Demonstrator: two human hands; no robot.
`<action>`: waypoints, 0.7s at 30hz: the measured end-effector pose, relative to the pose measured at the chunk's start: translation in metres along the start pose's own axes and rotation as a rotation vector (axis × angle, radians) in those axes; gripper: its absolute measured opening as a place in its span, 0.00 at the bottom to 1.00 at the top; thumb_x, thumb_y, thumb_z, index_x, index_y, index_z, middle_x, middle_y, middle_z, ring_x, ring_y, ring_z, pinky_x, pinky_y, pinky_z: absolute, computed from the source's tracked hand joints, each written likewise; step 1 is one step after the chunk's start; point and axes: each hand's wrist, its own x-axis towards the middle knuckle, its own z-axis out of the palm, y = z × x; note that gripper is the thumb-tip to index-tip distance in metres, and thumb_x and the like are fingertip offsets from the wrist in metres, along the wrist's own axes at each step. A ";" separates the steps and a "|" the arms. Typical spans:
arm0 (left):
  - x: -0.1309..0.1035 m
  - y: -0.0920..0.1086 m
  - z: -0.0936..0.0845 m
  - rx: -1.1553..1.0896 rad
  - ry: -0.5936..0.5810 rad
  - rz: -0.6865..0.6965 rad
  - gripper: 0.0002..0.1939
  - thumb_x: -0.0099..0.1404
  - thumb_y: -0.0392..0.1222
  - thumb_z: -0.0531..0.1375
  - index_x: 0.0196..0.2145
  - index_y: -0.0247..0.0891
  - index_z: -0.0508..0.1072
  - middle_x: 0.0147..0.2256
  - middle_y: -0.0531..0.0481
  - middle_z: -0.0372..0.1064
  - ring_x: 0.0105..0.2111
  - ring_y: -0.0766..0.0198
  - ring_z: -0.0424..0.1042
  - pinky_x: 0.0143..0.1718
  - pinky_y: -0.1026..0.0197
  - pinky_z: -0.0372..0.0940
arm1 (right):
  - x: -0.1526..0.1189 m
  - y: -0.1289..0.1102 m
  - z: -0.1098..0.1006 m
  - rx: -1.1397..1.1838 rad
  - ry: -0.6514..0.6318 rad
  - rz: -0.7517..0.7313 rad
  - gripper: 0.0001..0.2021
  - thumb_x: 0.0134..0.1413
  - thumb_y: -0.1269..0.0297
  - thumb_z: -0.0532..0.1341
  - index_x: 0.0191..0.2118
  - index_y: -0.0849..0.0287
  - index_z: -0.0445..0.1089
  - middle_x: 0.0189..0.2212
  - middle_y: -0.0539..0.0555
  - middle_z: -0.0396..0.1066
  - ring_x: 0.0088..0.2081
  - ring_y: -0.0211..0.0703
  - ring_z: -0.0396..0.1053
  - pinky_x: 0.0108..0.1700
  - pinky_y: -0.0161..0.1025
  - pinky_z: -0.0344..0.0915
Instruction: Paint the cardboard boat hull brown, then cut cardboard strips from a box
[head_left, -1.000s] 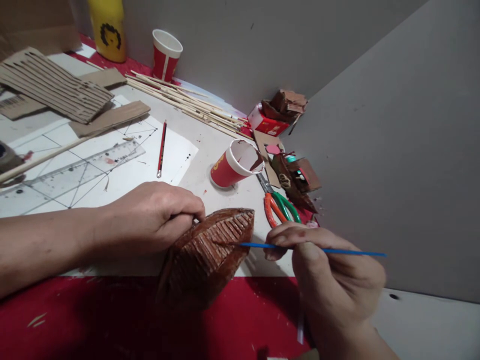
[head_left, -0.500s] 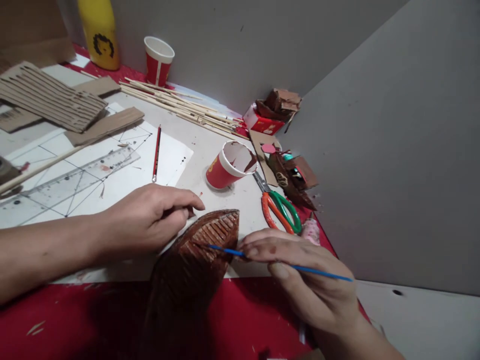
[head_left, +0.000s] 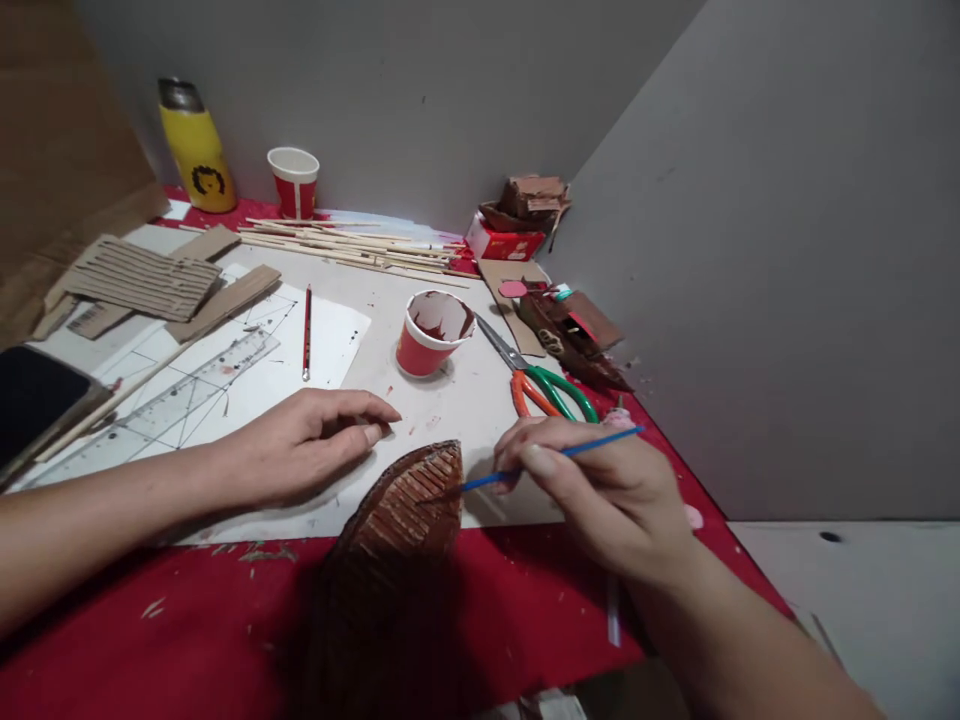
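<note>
My right hand [head_left: 592,490] pinches a slim blue paintbrush [head_left: 486,482] between thumb and fingers. The brush's dark tip rests against a brown-painted model boat [head_left: 420,490], whose ridged cardboard strips run across it; its near end fades into shadow. My left hand [head_left: 319,440] lies on the white paper to the left of the boat. Its fingers are loosely stretched out and hold nothing. Just beyond both hands stands a red and white paper cup [head_left: 429,350] with brown paint streaked inside. Scissors [head_left: 547,385] with orange and green handles lie past my right hand.
Behind are thin wooden sticks [head_left: 360,245], another paper cup [head_left: 295,185] and a yellow bottle [head_left: 199,160]. A ruler [head_left: 172,400], a pencil [head_left: 307,335] and corrugated cardboard [head_left: 142,280] lie left. Painted model pieces [head_left: 570,330] sit by the grey wall [head_left: 787,300] at right.
My right hand has turned, so the brush's back end now points up to the right. The brush tip is still at the boat. My view has shifted, showing the bottle's top.
</note>
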 end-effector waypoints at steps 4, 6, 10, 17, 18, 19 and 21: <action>-0.001 0.009 0.000 -0.032 -0.060 -0.051 0.16 0.67 0.46 0.56 0.46 0.36 0.77 0.40 0.46 0.78 0.36 0.61 0.73 0.40 0.60 0.67 | 0.004 -0.009 0.001 -0.153 -0.041 -0.136 0.08 0.66 0.73 0.54 0.37 0.59 0.69 0.29 0.54 0.74 0.32 0.39 0.73 0.35 0.35 0.70; -0.001 0.013 0.001 -0.055 -0.076 -0.057 0.15 0.68 0.46 0.56 0.46 0.37 0.77 0.41 0.47 0.78 0.38 0.62 0.73 0.42 0.60 0.66 | 0.006 -0.009 0.001 -0.180 0.009 -0.192 0.08 0.66 0.74 0.54 0.37 0.60 0.70 0.29 0.54 0.75 0.32 0.38 0.74 0.35 0.34 0.70; 0.005 0.018 0.005 -0.102 -0.068 -0.075 0.14 0.67 0.47 0.57 0.44 0.39 0.78 0.41 0.47 0.77 0.38 0.60 0.72 0.42 0.59 0.64 | 0.008 0.000 0.003 -0.180 0.091 -0.193 0.10 0.66 0.72 0.55 0.34 0.60 0.71 0.30 0.54 0.77 0.32 0.37 0.75 0.36 0.33 0.71; 0.024 0.021 0.004 -0.090 0.069 -0.117 0.17 0.65 0.50 0.57 0.38 0.37 0.81 0.22 0.52 0.66 0.25 0.63 0.61 0.30 0.61 0.56 | 0.010 0.004 0.011 -0.165 0.059 -0.262 0.09 0.66 0.70 0.55 0.39 0.62 0.74 0.33 0.55 0.79 0.35 0.39 0.77 0.39 0.34 0.72; 0.023 0.021 0.003 -0.099 0.077 -0.128 0.19 0.65 0.52 0.56 0.37 0.37 0.81 0.22 0.51 0.66 0.25 0.63 0.61 0.29 0.61 0.56 | 0.010 0.003 0.011 -0.162 0.059 -0.275 0.09 0.66 0.70 0.56 0.39 0.62 0.74 0.34 0.56 0.79 0.36 0.39 0.77 0.40 0.34 0.72; 0.022 0.022 0.003 -0.112 0.086 -0.141 0.21 0.65 0.54 0.56 0.36 0.36 0.81 0.23 0.49 0.67 0.24 0.63 0.61 0.28 0.61 0.55 | 0.009 0.003 0.011 -0.159 0.066 -0.285 0.09 0.66 0.70 0.56 0.39 0.62 0.74 0.34 0.56 0.79 0.36 0.39 0.77 0.40 0.34 0.72; 0.016 0.024 0.005 -0.142 0.104 -0.172 0.25 0.66 0.59 0.54 0.36 0.35 0.81 0.27 0.45 0.71 0.24 0.63 0.62 0.26 0.61 0.55 | 0.009 0.003 0.011 -0.151 0.092 -0.295 0.09 0.66 0.70 0.56 0.39 0.63 0.74 0.34 0.57 0.79 0.37 0.39 0.77 0.40 0.34 0.72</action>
